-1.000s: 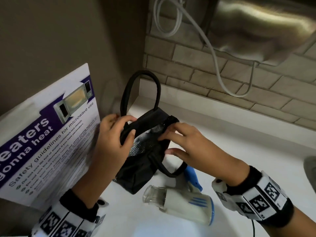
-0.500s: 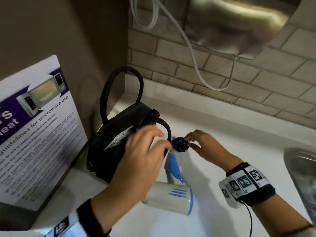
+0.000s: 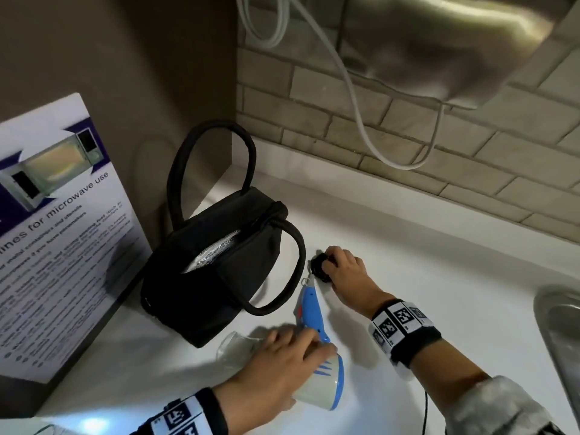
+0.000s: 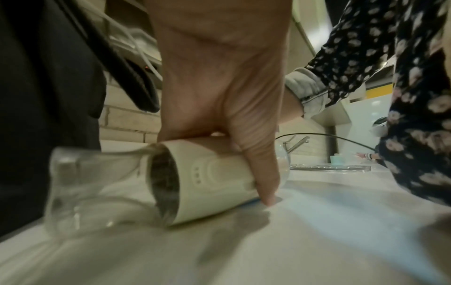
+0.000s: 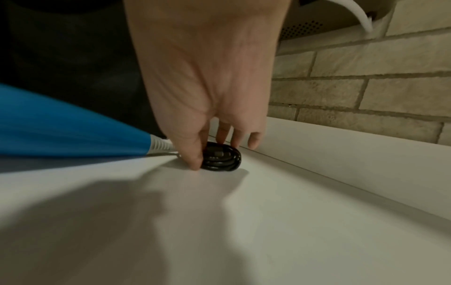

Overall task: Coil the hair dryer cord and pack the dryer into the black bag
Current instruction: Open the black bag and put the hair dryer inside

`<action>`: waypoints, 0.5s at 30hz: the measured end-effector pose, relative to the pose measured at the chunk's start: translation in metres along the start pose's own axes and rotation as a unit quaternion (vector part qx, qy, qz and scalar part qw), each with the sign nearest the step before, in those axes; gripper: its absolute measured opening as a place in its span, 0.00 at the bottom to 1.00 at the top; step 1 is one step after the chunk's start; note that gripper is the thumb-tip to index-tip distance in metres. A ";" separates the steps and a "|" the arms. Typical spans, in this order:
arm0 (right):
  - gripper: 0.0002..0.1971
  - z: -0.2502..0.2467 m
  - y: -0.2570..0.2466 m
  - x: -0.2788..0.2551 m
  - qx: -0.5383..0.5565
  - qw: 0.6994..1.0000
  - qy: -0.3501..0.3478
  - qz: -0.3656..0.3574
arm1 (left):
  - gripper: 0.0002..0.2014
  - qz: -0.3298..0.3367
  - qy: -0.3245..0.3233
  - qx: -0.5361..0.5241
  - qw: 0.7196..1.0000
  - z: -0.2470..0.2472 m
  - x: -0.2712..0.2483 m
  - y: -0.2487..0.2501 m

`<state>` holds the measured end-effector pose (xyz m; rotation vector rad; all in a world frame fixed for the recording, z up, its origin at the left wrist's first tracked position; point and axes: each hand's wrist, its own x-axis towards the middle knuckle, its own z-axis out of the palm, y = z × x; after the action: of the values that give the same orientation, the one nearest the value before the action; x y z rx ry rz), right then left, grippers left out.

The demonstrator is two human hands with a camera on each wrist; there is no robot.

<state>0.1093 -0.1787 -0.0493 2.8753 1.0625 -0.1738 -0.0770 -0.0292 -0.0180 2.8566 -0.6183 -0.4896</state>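
Note:
A white and blue hair dryer (image 3: pixel 326 383) lies on its side on the white counter, its clear nozzle (image 3: pixel 235 346) toward the black bag (image 3: pixel 216 277). My left hand (image 3: pixel 282 365) grips the dryer's white barrel (image 4: pixel 209 181), thumb down to the counter. The blue handle (image 3: pixel 309 306) points away to a small black coil of cord (image 3: pixel 320 268). My right hand (image 3: pixel 345 271) pinches that coil (image 5: pixel 220 158) between thumb and fingers on the counter. The bag stands unzipped, silver lining showing, handles up, left of both hands.
A microwave safety poster (image 3: pixel 59 233) leans at the left beside the bag. Behind is a brick wall with a loose white cable (image 3: pixel 361 120) under a steel dispenser (image 3: pixel 445 48). A steel sink (image 3: pixel 561 334) lies at the right edge.
Both hands left the bag. My left hand dropped onto the dryer barrel; my right hand took the black cord coil and lowered it to the counter.

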 end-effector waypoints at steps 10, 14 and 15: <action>0.07 -0.015 0.016 -0.004 0.324 0.942 -0.020 0.081 | 0.48 0.034 0.054 -0.261 0.963 -0.042 -0.018 -0.011; 0.04 -0.044 0.009 -0.016 0.531 0.831 0.044 0.158 | 0.47 0.065 0.163 -0.404 0.898 -0.070 -0.030 -0.017; 0.07 -0.055 0.005 -0.020 0.566 0.808 0.054 0.152 | 0.46 0.066 0.191 -0.431 0.879 -0.077 -0.034 -0.019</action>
<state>0.1021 -0.1899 0.0080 4.0819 0.5280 -0.9078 -0.0721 0.0102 0.0584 1.9560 -0.3767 -0.1058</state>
